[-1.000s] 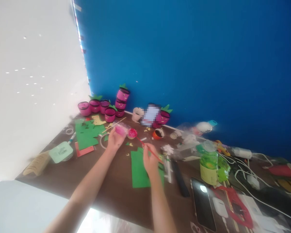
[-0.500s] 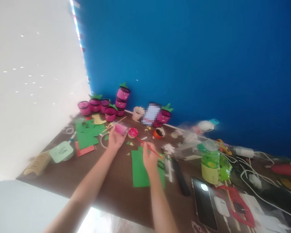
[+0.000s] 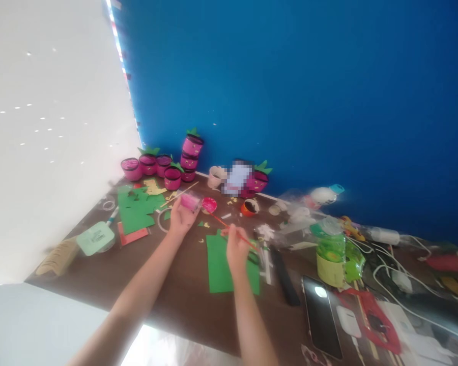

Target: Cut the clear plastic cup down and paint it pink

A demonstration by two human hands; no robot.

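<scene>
My left hand (image 3: 180,219) is closed around a small pink cup (image 3: 190,202), held just above the brown table (image 3: 175,300). My right hand (image 3: 236,249) pinches a thin red-handled brush (image 3: 229,227). The brush tip reaches into a small round pot of pink paint (image 3: 209,205) that stands beside the pink cup. Under my right hand lies a sheet of green paper (image 3: 219,267).
Several pink strawberry-like cups (image 3: 164,166) stand against the blue wall (image 3: 309,91). Green paper scraps (image 3: 135,208) lie at the left, beside a pale green lid (image 3: 95,238). At the right are a green bottle (image 3: 330,254), a phone (image 3: 320,317) and white cables (image 3: 397,284).
The view has drifted slightly. Both hands stay in nearly the same place, the brush still reaching the pink paint pot.
</scene>
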